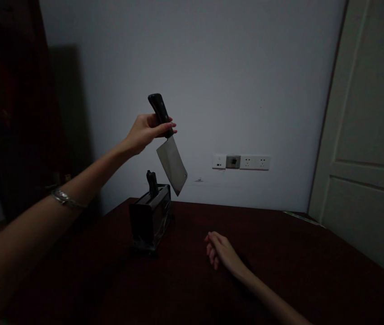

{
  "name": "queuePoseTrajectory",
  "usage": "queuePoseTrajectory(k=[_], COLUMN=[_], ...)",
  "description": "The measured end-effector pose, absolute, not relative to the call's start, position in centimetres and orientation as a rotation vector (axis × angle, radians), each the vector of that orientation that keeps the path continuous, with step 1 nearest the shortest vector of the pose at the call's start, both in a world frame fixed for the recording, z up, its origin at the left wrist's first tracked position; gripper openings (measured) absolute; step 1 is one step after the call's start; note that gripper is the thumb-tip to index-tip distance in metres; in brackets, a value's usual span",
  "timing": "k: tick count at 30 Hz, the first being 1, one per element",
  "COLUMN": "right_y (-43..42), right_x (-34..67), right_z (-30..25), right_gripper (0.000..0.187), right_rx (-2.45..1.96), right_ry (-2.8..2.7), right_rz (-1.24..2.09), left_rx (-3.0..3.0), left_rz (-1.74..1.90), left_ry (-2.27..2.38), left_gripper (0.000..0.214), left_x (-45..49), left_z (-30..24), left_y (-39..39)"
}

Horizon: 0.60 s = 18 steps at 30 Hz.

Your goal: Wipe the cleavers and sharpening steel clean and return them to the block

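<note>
My left hand (153, 128) is closed round the lower handle of a cleaver (172, 164), holding it up in the air. The cleaver's black handle points up and its broad metal blade hangs down at a tilt, with a small hole near one corner. Just below and to the left of the blade stands a dark knife block (141, 221), apart from it. A black handle (151, 183) sticks up from the block's top. My right hand (220, 250) rests low over the table, right of the block, fingers loosely curled and slightly apart, holding nothing.
The dark reddish table (262, 239) reaches back to a pale wall. Wall sockets (241, 162) sit above its far edge. A light panelled door (367, 180) stands at the right. A thin flat strip (303, 219) lies at the table's back right edge. The left side is deeply shadowed.
</note>
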State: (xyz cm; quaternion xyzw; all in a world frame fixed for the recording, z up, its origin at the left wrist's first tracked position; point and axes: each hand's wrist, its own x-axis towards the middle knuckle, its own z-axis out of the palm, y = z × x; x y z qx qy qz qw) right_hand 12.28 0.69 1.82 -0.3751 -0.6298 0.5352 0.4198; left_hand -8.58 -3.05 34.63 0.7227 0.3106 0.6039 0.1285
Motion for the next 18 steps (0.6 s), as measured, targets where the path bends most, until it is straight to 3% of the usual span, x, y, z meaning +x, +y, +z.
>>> queuePoseTrajectory(k=[9,18], right_y=[3.0,3.5], right_x=[8.3,7.2], right_z=[-2.5,-6.2], right_gripper=[0.048,0.053], right_rx=[-0.967,-1.014], right_ry=[-1.743,-1.665], right_rz=[1.309,1.257], left_rx=[2.054,1.929], left_rz=[1.709,1.604], left_ry=[1.128,1.327], left_gripper=[0.028,0.028], left_x=[-17.6,-23.9], left_z=[37.5,36.1], left_y=[-2.0,0.0])
